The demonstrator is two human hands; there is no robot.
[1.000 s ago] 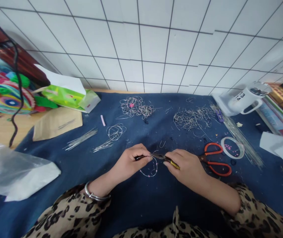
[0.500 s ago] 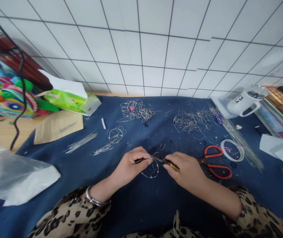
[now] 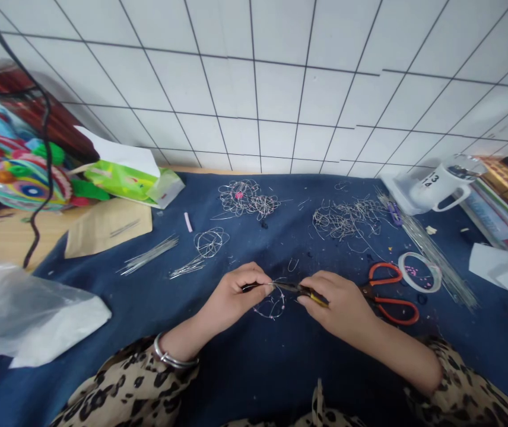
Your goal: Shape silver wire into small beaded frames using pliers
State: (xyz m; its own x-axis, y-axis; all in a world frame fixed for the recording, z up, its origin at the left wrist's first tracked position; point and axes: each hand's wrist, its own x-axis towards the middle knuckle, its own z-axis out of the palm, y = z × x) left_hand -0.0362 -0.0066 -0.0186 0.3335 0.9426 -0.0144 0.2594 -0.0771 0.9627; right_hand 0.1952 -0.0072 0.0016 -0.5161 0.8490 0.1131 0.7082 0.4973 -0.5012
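Over a soft dark-blue cloth (image 3: 147,308) covering the surface, a thin silvery wire loop (image 3: 272,307), roughly round and dotted with tiny pink beads, sits between the two hands, low at the middle of the cloth. The left hand (image 3: 235,292) has its grip closed, thumb and fingers pinched at the loop's top edge. The right hand (image 3: 343,303) has its grip wrapped shut around slim pliers (image 3: 302,289) with yellow-and-black handles, the metal tip meeting the wire. Orange-handled scissors (image 3: 390,295) lie just beside that hand, and a springy wire tangle (image 3: 347,216) lies farther back
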